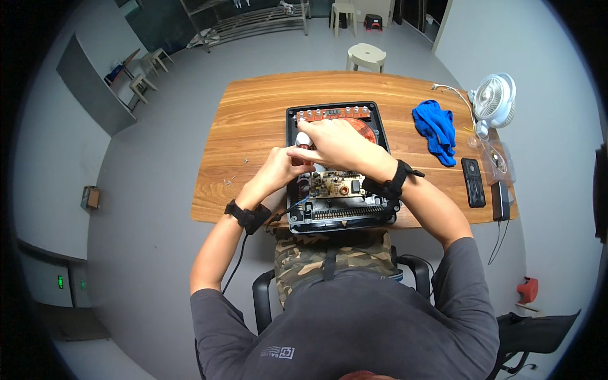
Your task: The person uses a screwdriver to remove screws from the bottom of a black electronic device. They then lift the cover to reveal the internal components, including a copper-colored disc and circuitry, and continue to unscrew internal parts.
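Observation:
An opened induction cooker (382, 152) lies on the table in front of me, its black shell facing up. Inside it are a round copper coil (366, 128), a strip-shaped orange board (332, 114) along the far edge, and a tan circuit board (329, 185) with parts on it nearer to me. My right hand (335, 144) reaches over the coil, closed on a screwdriver (303, 139) with a white-ended handle. My left hand (280, 170) is at the shell's left side, its fingers pinched together just below the handle; what they grip is hidden.
Several small screws (229, 180) lie left of the cooker on the wooden table (253, 107). To the right are a blue cloth (436, 132), a black oblong device (473, 182), a clear plastic box (499, 161) and a white fan (494, 101). A stool (367, 56) stands beyond.

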Demonstrator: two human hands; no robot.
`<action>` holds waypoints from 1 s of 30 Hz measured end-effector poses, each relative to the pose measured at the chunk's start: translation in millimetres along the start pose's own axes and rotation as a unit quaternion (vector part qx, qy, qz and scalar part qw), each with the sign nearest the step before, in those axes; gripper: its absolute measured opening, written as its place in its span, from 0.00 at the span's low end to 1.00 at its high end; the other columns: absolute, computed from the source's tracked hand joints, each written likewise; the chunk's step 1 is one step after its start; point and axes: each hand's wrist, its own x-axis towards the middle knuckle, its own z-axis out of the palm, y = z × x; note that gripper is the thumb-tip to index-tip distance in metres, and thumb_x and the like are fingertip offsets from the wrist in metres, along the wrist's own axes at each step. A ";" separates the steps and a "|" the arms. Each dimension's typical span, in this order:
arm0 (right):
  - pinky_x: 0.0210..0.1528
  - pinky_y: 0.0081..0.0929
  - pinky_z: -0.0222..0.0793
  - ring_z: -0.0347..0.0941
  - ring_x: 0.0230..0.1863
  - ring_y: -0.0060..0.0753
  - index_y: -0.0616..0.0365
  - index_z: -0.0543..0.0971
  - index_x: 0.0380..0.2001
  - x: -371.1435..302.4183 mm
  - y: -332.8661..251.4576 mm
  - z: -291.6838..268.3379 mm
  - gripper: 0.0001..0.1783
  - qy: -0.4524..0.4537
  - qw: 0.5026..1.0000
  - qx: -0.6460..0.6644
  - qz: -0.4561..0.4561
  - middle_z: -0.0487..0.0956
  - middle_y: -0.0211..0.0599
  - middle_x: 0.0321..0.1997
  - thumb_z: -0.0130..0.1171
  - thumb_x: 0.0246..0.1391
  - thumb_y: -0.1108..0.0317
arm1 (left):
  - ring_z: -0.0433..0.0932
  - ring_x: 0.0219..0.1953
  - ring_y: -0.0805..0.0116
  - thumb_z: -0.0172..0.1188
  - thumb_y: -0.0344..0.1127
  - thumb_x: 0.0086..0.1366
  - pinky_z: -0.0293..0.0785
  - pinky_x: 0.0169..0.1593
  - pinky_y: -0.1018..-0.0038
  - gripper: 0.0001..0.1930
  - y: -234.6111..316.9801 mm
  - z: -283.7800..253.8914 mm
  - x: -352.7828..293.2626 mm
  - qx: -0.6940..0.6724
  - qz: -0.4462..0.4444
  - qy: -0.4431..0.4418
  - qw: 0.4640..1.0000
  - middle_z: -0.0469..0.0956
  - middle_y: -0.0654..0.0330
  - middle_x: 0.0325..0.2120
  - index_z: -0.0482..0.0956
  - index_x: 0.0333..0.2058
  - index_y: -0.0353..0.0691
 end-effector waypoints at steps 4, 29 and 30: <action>0.35 0.49 0.75 0.80 0.30 0.57 0.60 0.74 0.37 9.4 -3.0 9.6 0.26 0.007 0.999 -0.025 0.020 0.80 0.53 0.25 0.59 0.62 0.44 | 0.86 0.33 0.67 0.73 0.32 0.58 0.79 0.39 0.69 0.13 -5.1 -0.5 1.2 0.042 0.001 0.005 0.999 0.87 0.53 0.31 0.85 0.38 0.31; 0.38 0.44 0.76 0.79 0.39 0.56 0.66 0.68 0.40 8.6 2.0 2.3 0.19 -0.003 0.999 0.018 -0.050 0.75 0.53 0.40 0.65 0.55 0.65 | 0.76 0.32 0.77 0.70 0.28 0.59 0.75 0.38 0.75 0.11 1.1 -11.3 2.2 -0.024 -0.005 0.015 1.000 0.82 0.63 0.28 0.80 0.37 0.30; 0.38 0.45 0.76 0.79 0.39 0.56 0.66 0.68 0.39 7.7 2.4 4.4 0.19 0.007 0.997 0.025 -0.066 0.75 0.53 0.40 0.65 0.55 0.64 | 0.76 0.32 0.77 0.70 0.28 0.59 0.75 0.37 0.75 0.11 -0.7 -9.6 1.8 -0.021 -0.003 0.031 0.999 0.81 0.63 0.28 0.80 0.37 0.30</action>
